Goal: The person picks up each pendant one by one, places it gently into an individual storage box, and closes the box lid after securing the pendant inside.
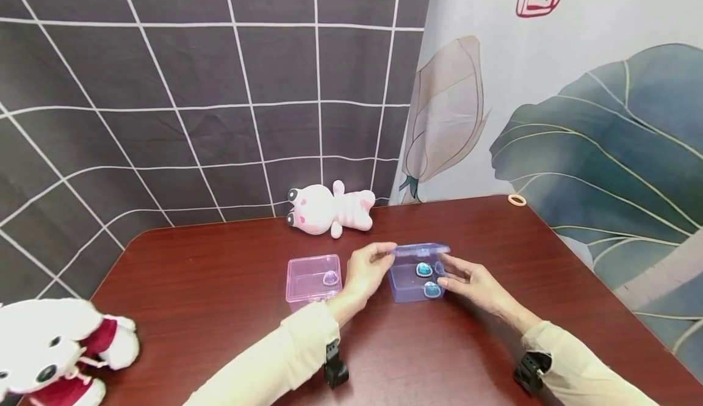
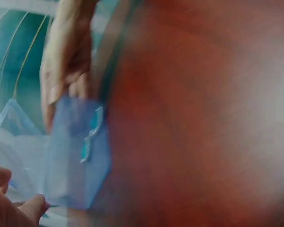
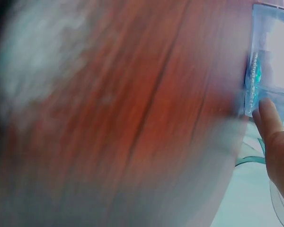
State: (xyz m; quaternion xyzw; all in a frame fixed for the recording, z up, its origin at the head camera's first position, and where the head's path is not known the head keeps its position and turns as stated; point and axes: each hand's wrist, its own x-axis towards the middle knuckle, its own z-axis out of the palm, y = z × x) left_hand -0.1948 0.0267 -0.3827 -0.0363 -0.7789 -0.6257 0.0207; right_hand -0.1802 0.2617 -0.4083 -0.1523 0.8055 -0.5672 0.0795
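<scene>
A clear blue plastic box stands on the table with its hinged lid raised. Two blue gems with beaded silvery rims are inside it. At the lid's left corner, my left hand pinches the edge between thumb and fingers. My right hand grips the box's right side, thumb toward the front. To the left is a clear pink box, open at the top, holding one lilac gem; my left wrist partly covers its front corner. Both wrist views are blurred.
Behind the boxes lies a pink-and-white plush toy against the tiled-pattern backdrop. A white plush toy in red sits at the near left. One wooden ring rests at the table's far right corner.
</scene>
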